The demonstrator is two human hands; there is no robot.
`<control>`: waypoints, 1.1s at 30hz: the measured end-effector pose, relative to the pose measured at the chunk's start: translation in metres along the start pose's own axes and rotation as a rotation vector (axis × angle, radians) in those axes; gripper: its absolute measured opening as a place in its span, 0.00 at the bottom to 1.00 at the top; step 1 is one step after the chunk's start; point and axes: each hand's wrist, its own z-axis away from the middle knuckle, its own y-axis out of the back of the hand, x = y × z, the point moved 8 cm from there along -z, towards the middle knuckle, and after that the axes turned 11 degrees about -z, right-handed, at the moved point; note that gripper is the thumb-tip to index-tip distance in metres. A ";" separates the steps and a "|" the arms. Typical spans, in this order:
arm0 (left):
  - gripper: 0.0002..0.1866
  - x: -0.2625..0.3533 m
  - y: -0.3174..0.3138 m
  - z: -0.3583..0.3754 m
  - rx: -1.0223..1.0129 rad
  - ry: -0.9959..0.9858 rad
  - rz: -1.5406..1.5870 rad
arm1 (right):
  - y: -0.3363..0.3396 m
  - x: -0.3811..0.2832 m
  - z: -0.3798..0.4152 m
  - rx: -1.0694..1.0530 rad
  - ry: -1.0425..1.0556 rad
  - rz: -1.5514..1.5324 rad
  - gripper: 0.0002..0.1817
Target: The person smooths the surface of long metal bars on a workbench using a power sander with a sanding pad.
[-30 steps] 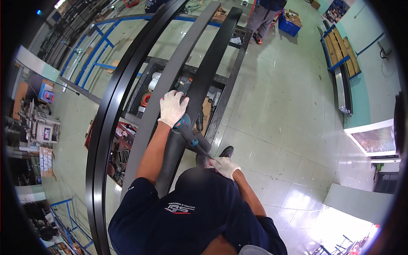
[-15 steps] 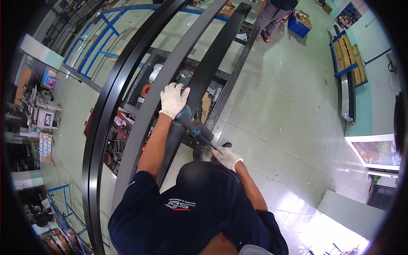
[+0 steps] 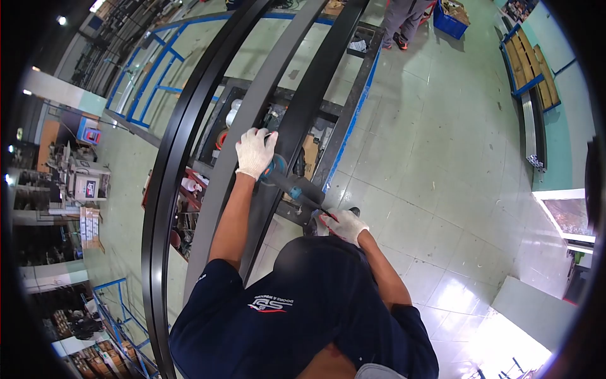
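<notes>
My left hand (image 3: 255, 153), in a white knit glove, lies over the front end of a dark power tool (image 3: 295, 188) with teal parts, its fingers curled at the edge of a grey profile (image 3: 249, 107). What it grips under the palm is hidden. My right hand (image 3: 346, 226), gloved too, is wrapped round the rear end of the tool, near its cord. The tool's head rests at a long black profile (image 3: 306, 95), which runs beside the grey one.
A glossy black profile (image 3: 165, 170) lies at the left. Below the profiles, a dark frame (image 3: 353, 104) holds tools and parts. Blue metal racks (image 3: 148, 95) stand at the upper left. Another person's legs (image 3: 402, 22) and a blue crate (image 3: 449, 24) are at the top right.
The whole view has shifted slightly, with the profiles now farther right at the lower left. Both hands keep their places on the tool.
</notes>
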 end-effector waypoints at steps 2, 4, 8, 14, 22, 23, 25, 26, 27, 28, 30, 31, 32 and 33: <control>0.23 -0.001 -0.004 0.000 -0.049 0.028 0.002 | 0.005 0.003 -0.003 -0.009 0.003 -0.017 0.28; 0.23 -0.001 -0.009 -0.003 -0.092 0.061 0.013 | 0.010 0.008 -0.004 -0.011 0.013 -0.035 0.29; 0.22 0.006 -0.010 -0.009 -0.071 0.082 0.016 | 0.018 0.018 -0.011 -0.016 0.065 -0.051 0.28; 0.20 0.021 0.003 -0.019 0.061 0.122 0.017 | 0.036 0.020 -0.014 0.015 0.162 -0.064 0.24; 0.21 0.030 -0.003 -0.036 0.027 0.208 0.058 | 0.061 0.004 -0.013 -0.057 0.106 -0.045 0.30; 0.21 0.032 -0.004 -0.039 0.028 0.210 0.064 | 0.064 0.002 -0.012 -0.074 0.082 -0.050 0.30; 0.21 0.033 -0.007 -0.044 0.027 0.212 0.073 | 0.068 0.001 -0.014 -0.079 0.069 -0.051 0.32; 0.21 0.034 -0.008 -0.047 0.025 0.212 0.075 | 0.067 0.006 -0.018 -0.067 0.080 -0.048 0.32; 0.21 0.035 -0.009 -0.050 0.022 0.212 0.076 | 0.069 0.005 -0.020 -0.055 0.090 -0.046 0.32; 0.21 0.034 -0.010 -0.054 0.007 0.226 0.088 | 0.071 0.005 -0.022 -0.057 0.092 -0.049 0.33; 0.21 0.034 -0.015 -0.061 -0.028 0.254 0.112 | 0.076 0.004 -0.025 -0.061 0.091 -0.058 0.33; 0.21 0.034 -0.017 -0.064 -0.026 0.255 0.116 | 0.078 0.006 -0.027 -0.062 0.098 -0.082 0.33; 0.21 0.034 -0.019 -0.066 -0.025 0.258 0.118 | 0.078 0.009 -0.031 -0.064 0.106 -0.107 0.33; 0.21 0.035 -0.020 -0.070 -0.024 0.261 0.121 | 0.083 0.004 -0.032 -0.068 0.114 -0.131 0.33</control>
